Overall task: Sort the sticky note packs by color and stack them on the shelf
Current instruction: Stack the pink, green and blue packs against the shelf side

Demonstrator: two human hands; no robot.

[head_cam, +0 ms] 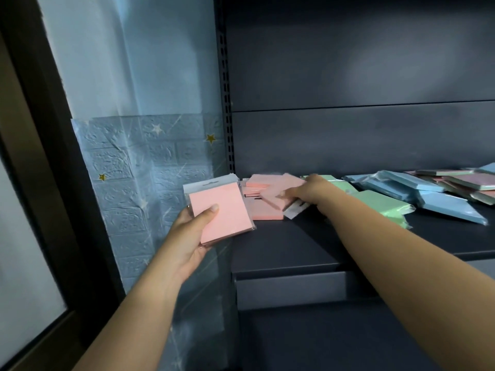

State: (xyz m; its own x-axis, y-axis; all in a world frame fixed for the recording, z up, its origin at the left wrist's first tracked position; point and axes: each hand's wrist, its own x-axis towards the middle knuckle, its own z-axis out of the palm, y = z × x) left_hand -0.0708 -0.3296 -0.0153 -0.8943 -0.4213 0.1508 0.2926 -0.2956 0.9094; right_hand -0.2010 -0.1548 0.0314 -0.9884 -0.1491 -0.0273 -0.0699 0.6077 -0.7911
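Note:
My left hand (191, 231) grips a pink sticky note pack (219, 210) in clear wrap, held just off the left end of the dark shelf (294, 245). My right hand (305, 192) reaches over the shelf and holds another pink pack (276, 196), tilted on top of a loose pile of pink packs (266, 211) at the shelf's left. Green packs (380, 204) lie right of my right wrist. Blue packs (450, 204) lie further right. A mixed heap of pink, green and purple packs (468, 183) sits at the far right.
The dark back panel (348, 129) of the shelving rises behind the packs, with a slotted upright (227, 116) at its left. A blue brick-pattern wall with stars (150, 170) stands left of the shelf. A lower shelf (321, 338) juts out below.

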